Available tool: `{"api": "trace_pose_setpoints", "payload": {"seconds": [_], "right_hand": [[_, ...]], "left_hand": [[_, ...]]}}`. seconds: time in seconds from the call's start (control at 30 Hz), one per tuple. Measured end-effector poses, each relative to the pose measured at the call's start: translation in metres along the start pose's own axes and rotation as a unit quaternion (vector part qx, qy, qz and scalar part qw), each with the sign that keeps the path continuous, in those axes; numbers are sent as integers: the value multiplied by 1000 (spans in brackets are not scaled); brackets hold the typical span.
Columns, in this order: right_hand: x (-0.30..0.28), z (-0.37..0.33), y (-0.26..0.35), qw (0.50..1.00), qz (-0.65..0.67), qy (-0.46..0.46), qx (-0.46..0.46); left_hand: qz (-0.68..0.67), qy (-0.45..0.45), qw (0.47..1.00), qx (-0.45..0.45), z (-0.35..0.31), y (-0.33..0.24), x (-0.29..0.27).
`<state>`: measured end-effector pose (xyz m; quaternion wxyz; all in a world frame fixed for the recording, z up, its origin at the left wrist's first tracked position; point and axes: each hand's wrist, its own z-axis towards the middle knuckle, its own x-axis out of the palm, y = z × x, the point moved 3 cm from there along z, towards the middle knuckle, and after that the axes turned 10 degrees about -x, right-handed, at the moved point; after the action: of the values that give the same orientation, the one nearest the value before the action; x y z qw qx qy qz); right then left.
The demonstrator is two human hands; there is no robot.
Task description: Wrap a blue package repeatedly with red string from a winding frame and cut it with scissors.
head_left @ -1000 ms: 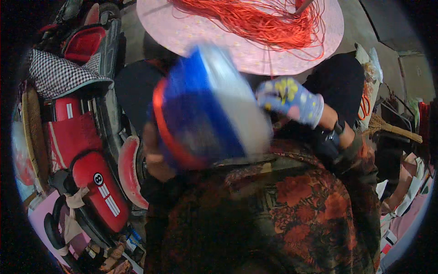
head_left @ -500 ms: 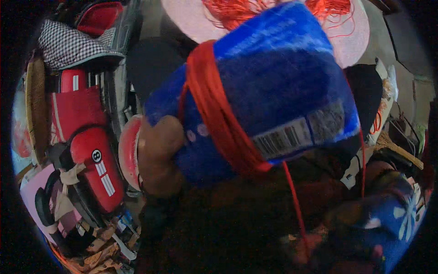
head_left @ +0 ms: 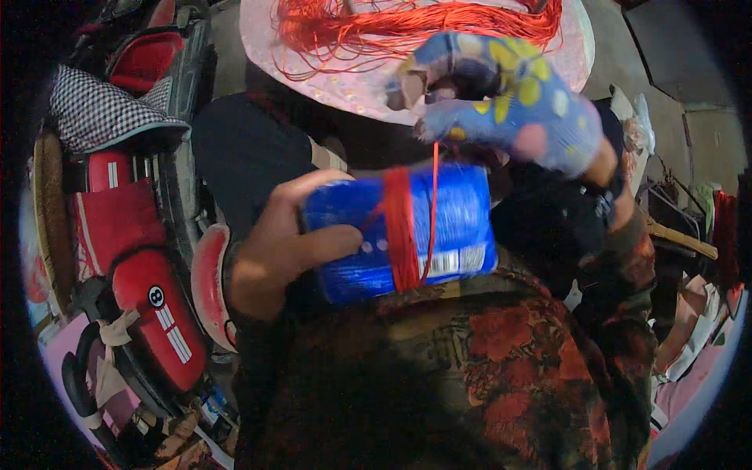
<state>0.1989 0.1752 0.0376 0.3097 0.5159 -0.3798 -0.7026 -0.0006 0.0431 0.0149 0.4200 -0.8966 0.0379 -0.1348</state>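
My left hand (head_left: 274, 244) grips the left end of a blue plastic pack (head_left: 462, 207), thumb across its front. A band of red cord (head_left: 399, 235) is wound around the pack's middle, left of a barcode label. One strand runs up from the pack to the fingers of my right hand (head_left: 509, 110), which wears a blue flowered glove with worn fingertips. Those fingers are curled and slightly blurred, closed on the cord. Beyond them, a loose skein of red cord (head_left: 446, 22) lies on a round pink surface (head_left: 578, 55).
At left stand red padded parts (head_left: 157, 305) and a black frame, with a checkered cloth (head_left: 110, 110) on top. A red rounded object (head_left: 210, 286) sits beside my left forearm. Wooden sticks (head_left: 681, 237) and assorted clutter lie at the right.
My right hand has swung from low right up to beyond the pack, carrying the cord. The pack has dropped lower and farther from view, and lies more level.
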Motion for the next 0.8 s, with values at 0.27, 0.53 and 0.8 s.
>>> {"api": "trace_pose_setpoints", "payload": {"seconds": [0.27, 0.53, 0.8], "right_hand": [[-2, 30, -10, 993, 72, -82, -41], [18, 2, -68, 960, 230, -86, 135], [30, -10, 4, 996, 3, 47, -82]], "left_hand": [[6, 42, 998, -47, 27, 24, 7], [-229, 37, 968, 91, 14, 21, 2], [-28, -300, 942, 151, 22, 26, -32]]}}
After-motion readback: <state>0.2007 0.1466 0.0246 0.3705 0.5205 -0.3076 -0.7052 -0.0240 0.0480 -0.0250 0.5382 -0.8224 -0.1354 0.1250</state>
